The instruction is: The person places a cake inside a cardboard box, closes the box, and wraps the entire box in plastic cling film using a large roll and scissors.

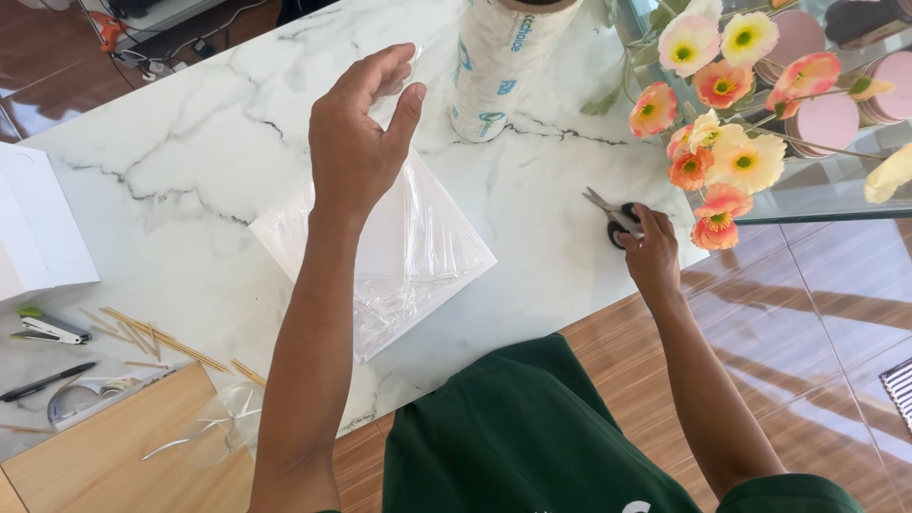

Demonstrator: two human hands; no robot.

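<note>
Your left hand is raised in the upper middle of the frame, back of hand to the camera, fingers loosely spread and curled, pinching the top edge of a clear plastic sheet between thumb and fingertips. The sheet hangs down from that grip and spreads in a wrinkled diamond shape over the white marble table, its lower corner near the table's front edge, centre of frame.

Your right hand is at right of centre, closed around the black handles of a pair of scissors; blades point up-left and lie on the table near its right edge.

Nearest you, lower left: a wooden board with a curl of clear plastic on its edge. Just above it, thin wooden sticks are scattered on the marble, with a stapler, a black pen and a tape roll further left. White box at left edge.

Farther back, top centre: an upright roll of plastic wrap, standing well apart from your left hand. Upper right: orange, pink and yellow artificial flowers lean over the table's corner, just above the scissors. Behind them, pink round lids seen through glass.
</note>
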